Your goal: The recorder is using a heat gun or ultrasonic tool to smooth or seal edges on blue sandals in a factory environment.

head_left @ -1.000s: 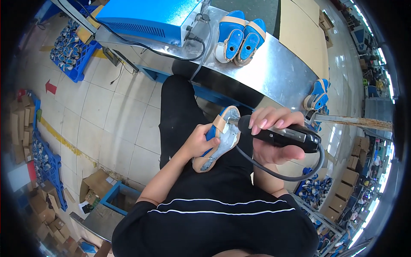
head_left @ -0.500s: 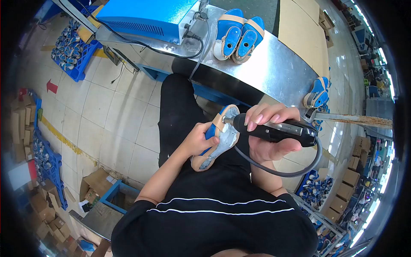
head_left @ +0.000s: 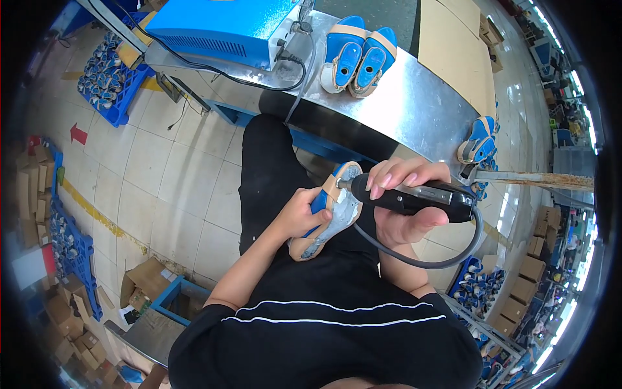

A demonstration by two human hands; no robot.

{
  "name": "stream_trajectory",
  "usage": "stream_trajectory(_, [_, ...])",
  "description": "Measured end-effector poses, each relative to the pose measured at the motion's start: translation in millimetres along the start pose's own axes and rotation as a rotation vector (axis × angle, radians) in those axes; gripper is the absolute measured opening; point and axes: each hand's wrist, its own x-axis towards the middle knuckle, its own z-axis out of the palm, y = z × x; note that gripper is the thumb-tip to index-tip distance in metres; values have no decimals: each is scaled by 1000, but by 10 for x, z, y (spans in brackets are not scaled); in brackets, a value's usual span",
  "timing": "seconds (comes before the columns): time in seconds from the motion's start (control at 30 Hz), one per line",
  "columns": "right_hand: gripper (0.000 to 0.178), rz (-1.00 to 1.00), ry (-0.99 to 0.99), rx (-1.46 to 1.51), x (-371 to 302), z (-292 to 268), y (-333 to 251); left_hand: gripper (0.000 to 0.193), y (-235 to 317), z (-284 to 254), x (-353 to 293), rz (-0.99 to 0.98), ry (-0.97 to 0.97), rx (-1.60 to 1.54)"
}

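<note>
In front of my lap, my left hand (head_left: 303,214) grips a shoe upper (head_left: 343,211) with blue sides and a tan band, its grey underside turned toward my right. Fingers of my right hand (head_left: 408,194) wrap round a black corded power tool (head_left: 424,196), held almost level. The metal tip of the tool meets the tan band near the far end of the shoe upper, or lies right against it; its exact contact is hard to make out. A thick grey cable (head_left: 427,264) loops from the tool's rear below my right hand and back toward my lap.
On the metal bench (head_left: 414,97) ahead stand a blue machine (head_left: 220,35), a pair of blue and tan shoes (head_left: 359,58) and a cardboard sheet (head_left: 453,52). More shoes (head_left: 479,141) sit at its right end, near a rusty bar (head_left: 534,179). Blue crates (head_left: 120,107) of shoes stand on the floor.
The shoe upper and tool have shifted very slightly, with both hands keeping their grips. The tool stays at the same tan band.
</note>
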Motion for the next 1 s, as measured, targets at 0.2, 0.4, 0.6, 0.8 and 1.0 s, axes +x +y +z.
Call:
stream_trajectory(0.2, [64, 15, 8, -14, 9, 12, 3, 92, 11, -5, -4, 10, -2, -5])
stream_trajectory(0.4, [54, 74, 57, 102, 2, 96, 19, 79, 20, -9, -11, 23, 13, -40])
stream_trajectory(0.6, [38, 110, 49, 72, -1, 98, 56, 69, 140, -29, -50, 8, 2, -118])
stream_trajectory(0.8, [33, 79, -89, -156, -27, 108, 101, 68, 131, -36, -48, 5, 15, -73])
stream_trajectory(1.0, [26, 99, 74, -161, 81, -60, 19, 79, 80, -55, -80, 35, 42, -38])
